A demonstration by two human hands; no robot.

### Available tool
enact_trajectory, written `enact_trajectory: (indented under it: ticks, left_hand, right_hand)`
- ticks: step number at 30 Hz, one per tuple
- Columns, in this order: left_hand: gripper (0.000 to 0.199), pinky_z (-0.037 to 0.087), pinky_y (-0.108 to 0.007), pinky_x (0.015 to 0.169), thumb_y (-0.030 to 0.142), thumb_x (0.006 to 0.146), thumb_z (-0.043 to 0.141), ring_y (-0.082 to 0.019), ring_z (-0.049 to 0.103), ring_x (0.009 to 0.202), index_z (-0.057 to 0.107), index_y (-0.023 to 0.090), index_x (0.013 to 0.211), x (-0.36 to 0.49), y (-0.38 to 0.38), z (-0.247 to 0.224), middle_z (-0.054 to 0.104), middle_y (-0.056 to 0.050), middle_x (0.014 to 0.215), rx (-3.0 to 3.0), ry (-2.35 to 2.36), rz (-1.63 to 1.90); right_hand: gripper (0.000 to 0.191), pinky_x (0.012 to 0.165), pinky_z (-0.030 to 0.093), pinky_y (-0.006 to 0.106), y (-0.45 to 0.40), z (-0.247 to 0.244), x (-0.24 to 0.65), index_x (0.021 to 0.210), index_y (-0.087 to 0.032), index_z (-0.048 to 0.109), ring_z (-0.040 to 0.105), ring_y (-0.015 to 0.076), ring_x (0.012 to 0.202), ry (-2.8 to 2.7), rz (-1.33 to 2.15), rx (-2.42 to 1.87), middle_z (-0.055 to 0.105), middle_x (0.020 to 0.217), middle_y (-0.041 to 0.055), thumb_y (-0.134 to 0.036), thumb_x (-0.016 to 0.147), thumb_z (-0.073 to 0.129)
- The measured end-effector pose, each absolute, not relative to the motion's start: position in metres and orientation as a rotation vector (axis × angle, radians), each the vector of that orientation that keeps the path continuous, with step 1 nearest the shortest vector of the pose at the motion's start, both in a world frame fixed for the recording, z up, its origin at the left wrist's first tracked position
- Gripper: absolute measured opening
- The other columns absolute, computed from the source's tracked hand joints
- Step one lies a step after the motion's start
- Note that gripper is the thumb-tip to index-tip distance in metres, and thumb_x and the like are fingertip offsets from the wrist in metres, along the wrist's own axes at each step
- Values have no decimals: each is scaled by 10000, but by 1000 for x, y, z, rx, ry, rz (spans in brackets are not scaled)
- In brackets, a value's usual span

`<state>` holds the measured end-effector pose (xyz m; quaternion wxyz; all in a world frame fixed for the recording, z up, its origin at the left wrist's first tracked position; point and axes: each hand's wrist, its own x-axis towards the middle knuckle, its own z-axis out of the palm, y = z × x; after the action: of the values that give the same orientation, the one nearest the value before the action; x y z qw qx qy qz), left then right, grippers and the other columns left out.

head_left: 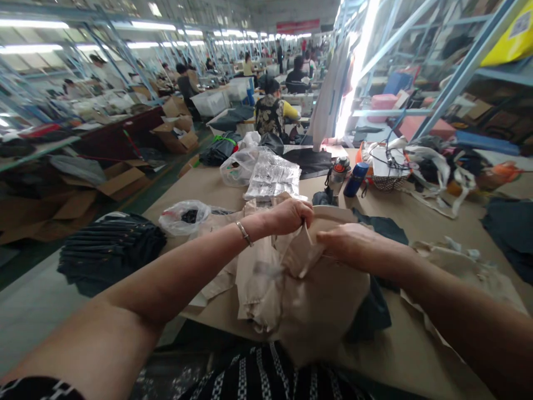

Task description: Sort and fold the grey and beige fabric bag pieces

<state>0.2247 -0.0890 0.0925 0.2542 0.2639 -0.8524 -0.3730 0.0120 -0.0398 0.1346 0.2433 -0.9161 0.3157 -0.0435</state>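
Observation:
Both hands are raised over the table, gripping a piece of beige fabric [325, 300] that hangs down toward my lap. My left hand [291, 215] is closed, pinching the upper edge of the cloth. Close by on the right, my right hand [345, 241] also has its fingers closed on the cloth, slightly blurred. A folded edge of the fabric stands up between the two hands. More beige cloth pieces [258, 278] lie left of it, partly under my left forearm. Dark green fabric [375, 316] shows beneath and to the right of the held piece.
A stack of dark garments [110, 250] sits at the left. Farther back are silvery plastic packs [272, 175], a clear bag [185, 216], a blue bottle [356, 179] and a cluttered basket [389, 175]. Beige pieces [462, 272] lie at right. A person [270, 114] sits beyond the table.

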Motion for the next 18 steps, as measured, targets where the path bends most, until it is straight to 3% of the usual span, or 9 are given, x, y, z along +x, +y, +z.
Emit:
enact_trajectory:
  ticks: [3,5,6,8,10,12,15,18]
  left_hand:
    - [113,412,-231,592,72,643,470,-96,505,592,579,101,641,201,-82,99,551,-18,650,764,-1870,-1730]
    - [83,459,-265,679,92,669,480,-112,547,656,556,99,700,185,-77,103,559,-28,698,566,-1515,-2057]
    - [83,470,-302,763,84,679,469,-130,573,733,541,100,717,178,-75,104,574,-42,762,414,-1382,-2123]
    - [115,437,-369,903,35,691,428,-162,585,885,510,107,728,162,-70,103,586,-61,881,154,-1216,-2132]
    - [164,432,-381,926,1,711,393,-163,588,925,496,122,751,150,-65,100,592,-49,908,89,-1106,-2146]
    - [146,459,-362,896,37,762,406,-157,596,917,505,141,788,143,-59,96,597,-39,895,133,-1004,-2179]
    - [66,478,-365,866,139,815,465,-191,594,961,513,155,858,140,-52,90,592,-69,973,273,-921,-2207]
    - [69,474,-343,845,145,821,502,-206,594,965,516,133,888,136,-51,87,583,-87,947,535,-907,-2204]
  right_hand:
    - [227,699,406,255,-58,127,-3,847,-191,669,571,148,786,955,-464,-2470,640,901,43,-370,871,531]
    - [289,805,406,259,-66,124,-19,799,-167,678,562,154,948,978,-695,-2249,610,1099,56,-404,870,527]
    - [319,808,406,251,-67,120,-27,767,-151,668,561,143,955,991,-761,-2105,608,1108,55,-418,867,525]
    - [353,672,408,206,-64,109,-40,718,-141,615,562,81,731,1059,-874,-1773,634,858,16,-459,850,542]
    - [424,548,375,192,-54,93,-49,701,-166,546,493,59,544,1072,-1011,-1448,567,658,-29,-577,804,559]
    - [534,566,423,234,-40,77,-57,701,-198,503,566,116,629,980,-1121,-1252,628,803,9,-730,712,549]
    - [522,753,488,361,-19,62,-68,831,-237,578,584,257,974,920,-957,-1511,568,1204,64,-733,667,595]
    - [342,916,444,403,-7,54,-71,931,-225,671,512,288,1101,1040,-622,-2051,537,1220,90,-477,703,699]
